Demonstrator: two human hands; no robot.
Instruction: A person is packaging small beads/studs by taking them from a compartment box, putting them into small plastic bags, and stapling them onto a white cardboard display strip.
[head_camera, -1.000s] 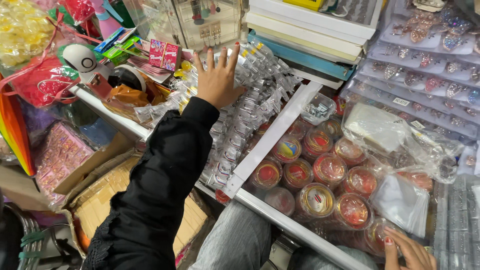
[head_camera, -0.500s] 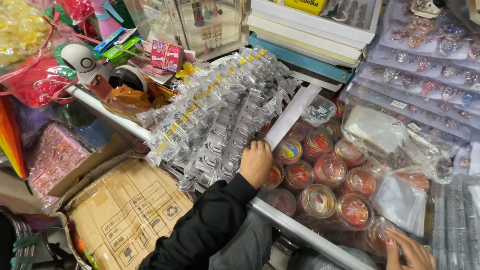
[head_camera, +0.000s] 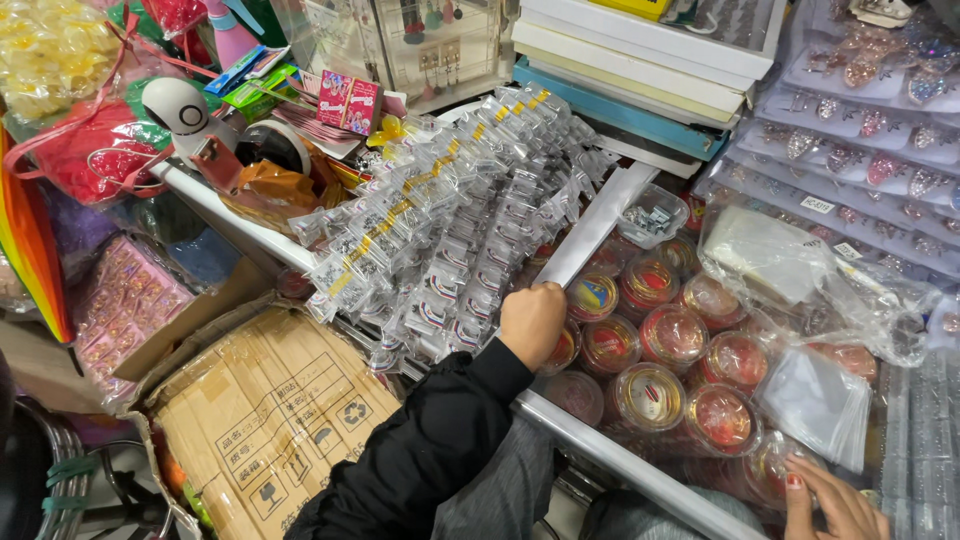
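Left hand (head_camera: 532, 322): fingers curled on clear packet stack (head_camera: 440, 240), beside round tubs (head_camera: 650, 340); right hand (head_camera: 835, 500): fingers loosely spread, below tubs.

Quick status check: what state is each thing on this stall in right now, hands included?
left hand: closed, knuckles up, on the edge of the packets
right hand: open, fingers spread, holding nothing
clear packets: sealed, fanned in overlapping rows
round tubs: lidded, upright, packed side by side
cardboard box: flaps shut, taped
plastic bag: crumpled, lying over the tubs
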